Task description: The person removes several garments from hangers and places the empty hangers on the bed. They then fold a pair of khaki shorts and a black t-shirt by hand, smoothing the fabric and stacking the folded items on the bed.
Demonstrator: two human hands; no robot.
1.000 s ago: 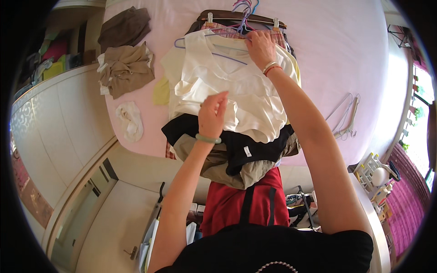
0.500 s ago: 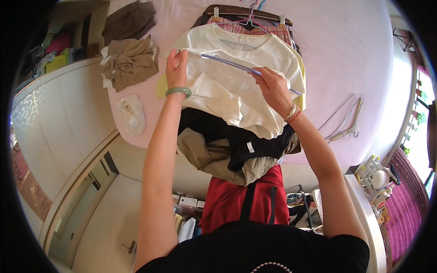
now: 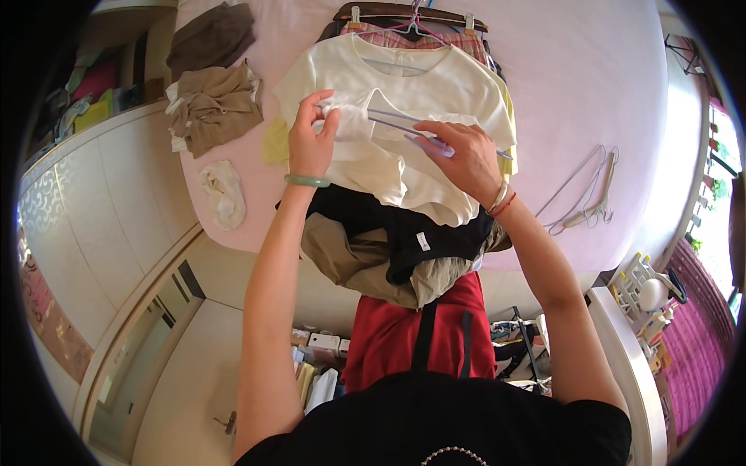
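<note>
My left hand [image 3: 312, 138], a green bangle on its wrist, pinches the white fabric of a top [image 3: 388, 172] near one end of a lilac hanger. On the other side my right hand [image 3: 465, 161] grips that lilac hanger [image 3: 395, 124], whose far arm reaches into the white fabric. Part of the hanger is covered by my right fingers and the cloth. Beneath lies another white short-sleeved top [image 3: 458, 89], spread flat with a pink-and-grey hanger [image 3: 416, 27] at its neck. Closer to me are a black garment [image 3: 365, 213] and a crumpled khaki one [image 3: 342, 247].
On the pink bedsheet [image 3: 575, 70], brown folded clothes [image 3: 211, 39], a tan garment [image 3: 217, 113] and a small white cloth [image 3: 222, 194] lie left. Several loose hangers [image 3: 590, 198] lie right. A red bag-like item [image 3: 388, 334] with black straps is before my body.
My left fingers have drawn the white fabric over the hanger's left end, and the left hand has shifted slightly right. The hanger has turned a little in my right hand.
</note>
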